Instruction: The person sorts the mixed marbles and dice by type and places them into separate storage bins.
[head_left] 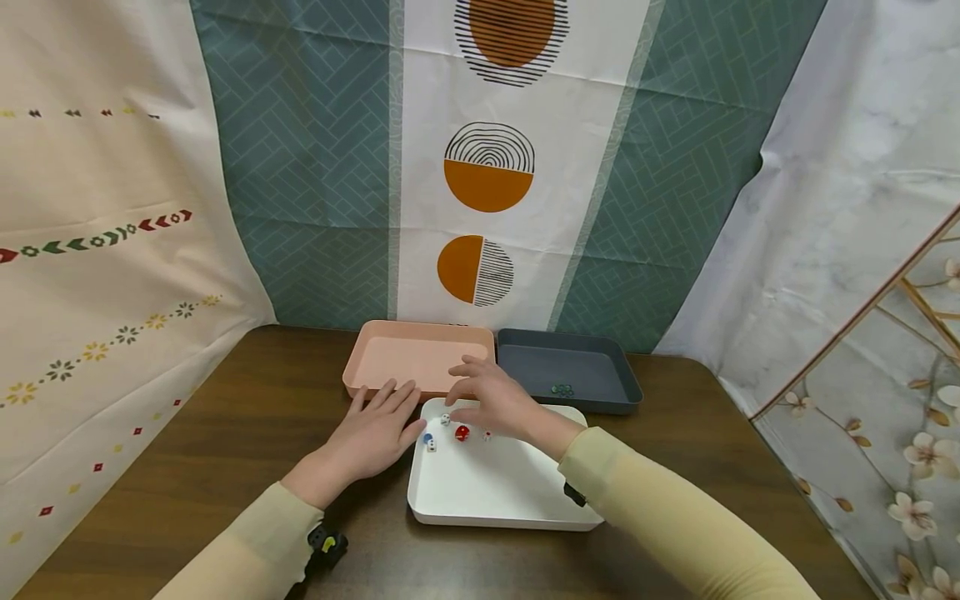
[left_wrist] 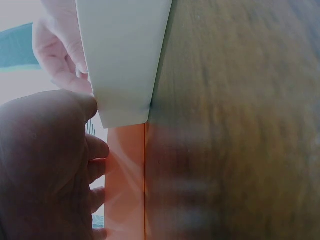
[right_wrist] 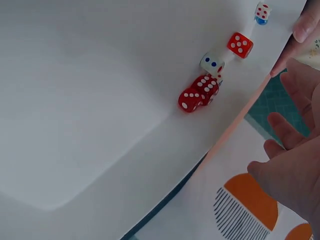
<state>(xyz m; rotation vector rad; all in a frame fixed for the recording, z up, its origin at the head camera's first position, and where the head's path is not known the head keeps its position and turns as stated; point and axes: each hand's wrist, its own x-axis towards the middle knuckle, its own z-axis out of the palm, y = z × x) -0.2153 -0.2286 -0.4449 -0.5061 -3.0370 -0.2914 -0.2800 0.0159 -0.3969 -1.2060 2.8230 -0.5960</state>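
While patterned cloth point(head_left: 315, 150) backs the brown table point(head_left: 232, 417), left grip point(head_left: 377, 435) and right grip point(head_left: 495, 398) spread wide.

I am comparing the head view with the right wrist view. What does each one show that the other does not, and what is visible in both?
Only the head view shows the green pieces lying in the dark tray and both pale yellow sleeves.

Only the right wrist view shows pips clear enough to count, such as two blue ones on a white die.

Both show the white tray with dice, the right hand and at least part of the left hand.
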